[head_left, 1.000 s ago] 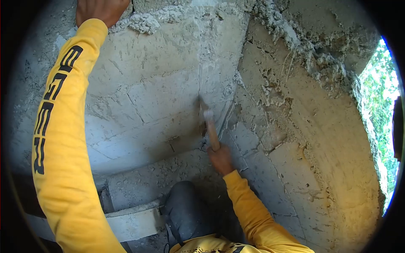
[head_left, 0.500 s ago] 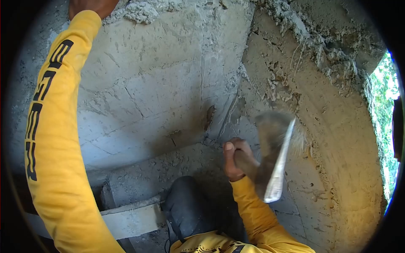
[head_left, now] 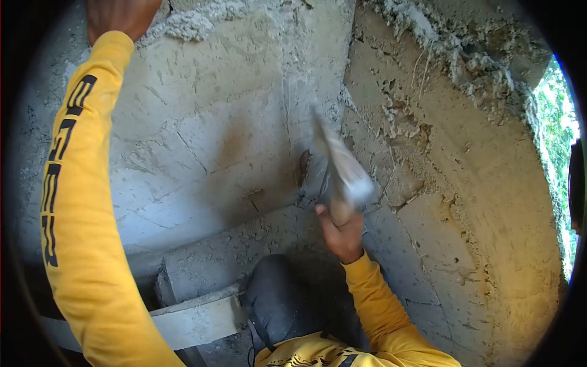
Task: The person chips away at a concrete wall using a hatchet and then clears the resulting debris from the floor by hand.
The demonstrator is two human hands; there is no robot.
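Note:
My right hand point(head_left: 341, 233) grips the wooden handle of a mason's hammer point(head_left: 340, 164), whose blurred metal head points up toward the inner corner of the block wall point(head_left: 208, 128). A small brown gouge point(head_left: 301, 168) marks that corner just left of the hammer head. My left hand point(head_left: 119, 17) is raised at the top left and rests on the rough top of the wall, next to a lump of mortar point(head_left: 183, 24). Both arms wear yellow sleeves.
A rough plastered wall point(head_left: 489, 202) curves away on the right, with crusted mortar along its top. My dark-trousered knee point(head_left: 278, 303) is at the bottom centre, beside a grey plank point(head_left: 195, 321). Green foliage point(head_left: 559, 147) shows through an opening at far right.
The hammer struck the corner, swung back to the right and down, and now swings up toward the corner again. The left hand stays on the wall top.

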